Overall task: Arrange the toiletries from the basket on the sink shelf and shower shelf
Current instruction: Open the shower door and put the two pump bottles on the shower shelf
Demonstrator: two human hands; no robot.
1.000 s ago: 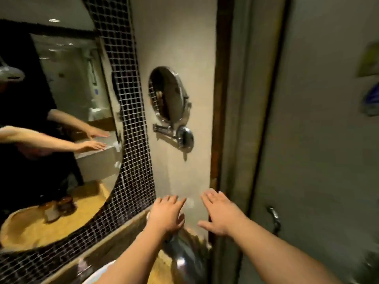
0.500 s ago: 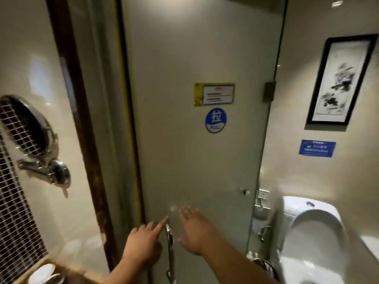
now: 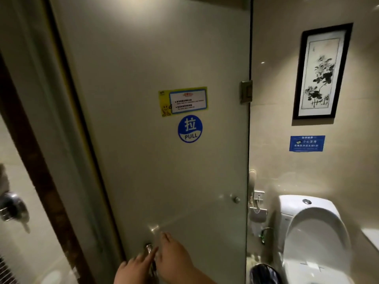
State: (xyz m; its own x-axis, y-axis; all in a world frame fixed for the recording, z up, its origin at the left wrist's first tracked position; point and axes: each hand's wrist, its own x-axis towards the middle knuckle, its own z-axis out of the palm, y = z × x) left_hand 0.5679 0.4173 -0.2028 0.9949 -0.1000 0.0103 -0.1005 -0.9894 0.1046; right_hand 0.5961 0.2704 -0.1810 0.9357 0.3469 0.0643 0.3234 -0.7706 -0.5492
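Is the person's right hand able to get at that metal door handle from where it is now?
Probably yes. The right hand is already beside the door handle at the frosted door, with nothing between them. The left hand is there too, a finger at the handle.

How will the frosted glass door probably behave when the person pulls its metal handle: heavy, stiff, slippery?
The glass door is a tall rigid pane, so it likely swings stiffly and feels heavy. Its blue sticker reads PULL, so it probably opens toward the person. The polished handle may be slippery under the right hand and left hand.
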